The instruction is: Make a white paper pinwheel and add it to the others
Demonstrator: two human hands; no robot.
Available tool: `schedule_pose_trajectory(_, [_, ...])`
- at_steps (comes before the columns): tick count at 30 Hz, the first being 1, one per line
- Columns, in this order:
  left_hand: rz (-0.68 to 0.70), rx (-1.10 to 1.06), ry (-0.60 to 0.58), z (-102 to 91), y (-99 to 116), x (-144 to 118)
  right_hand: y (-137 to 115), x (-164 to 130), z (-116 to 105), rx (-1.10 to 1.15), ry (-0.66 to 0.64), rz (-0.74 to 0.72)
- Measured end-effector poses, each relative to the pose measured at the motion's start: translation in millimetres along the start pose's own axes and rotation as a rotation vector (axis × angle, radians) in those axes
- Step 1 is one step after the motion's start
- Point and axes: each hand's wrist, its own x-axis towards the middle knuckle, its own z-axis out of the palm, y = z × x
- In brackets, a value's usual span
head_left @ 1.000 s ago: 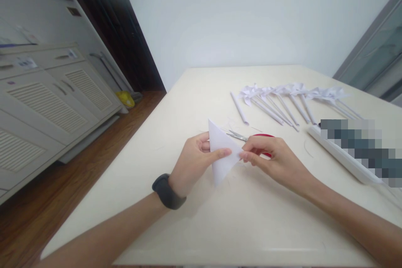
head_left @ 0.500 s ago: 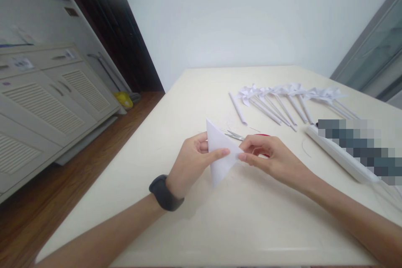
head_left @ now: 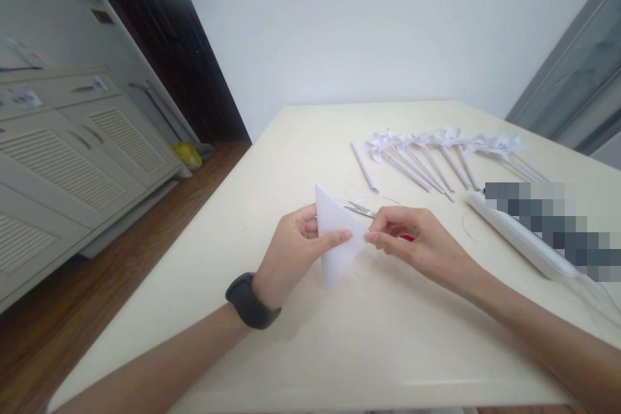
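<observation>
Item: folded white paper triangle [head_left: 334, 239], held just above the cream table [head_left: 301, 349] near its middle; one corner points up, one down, one to the right. Left hand [head_left: 295, 252]: pinched on the triangle's left side, thumb across the front face, fingers behind; a dark wristband [head_left: 250, 301] sits on the wrist below the triangle. Right hand [head_left: 417, 242]: fingertips closed on the triangle's right corner, palm turned down. Scissors [head_left: 361, 209]: lie flat on the table just behind the triangle, metal blades showing to the left of the right hand, red handle mostly hidden under that hand. Single rolled paper stick [head_left: 363, 167]: lies alone beyond the triangle, further back than the scissors. Row of white paper pinwheels [head_left: 436, 142] on paper sticks: laid side by side, well beyond the triangle and to its right, heads toward the far wall. Long white flat object [head_left: 519, 239]: lies to the right of the triangle, past the right hand, partly covered by a blurred patch. White louvred cabinets [head_left: 72, 162]: stand on the wooden floor far left of the triangle, off the table.
</observation>
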Motion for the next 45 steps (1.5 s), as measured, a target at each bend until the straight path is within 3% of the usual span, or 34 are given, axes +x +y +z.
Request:
schedule_pose_trajectory(12, [-0.006,0.003,-0.061,4.7,-1,-1,7,1,2,0.031,-0.090,0.017])
schedule_pose_trajectory(31, [0.034,-0.061,-0.080,-2.8,4,5,7,2,1,0.273,-0.150,0.052])
schedule_pose_trajectory(39, [-0.011,-0.073,-0.033,-5.8,3,6,6,0,4,0.251,-0.193,0.057])
schedule_pose_trajectory(45, [0.041,-0.056,0.053,-5.8,2,7,5,0,6,0.264,-0.232,0.060])
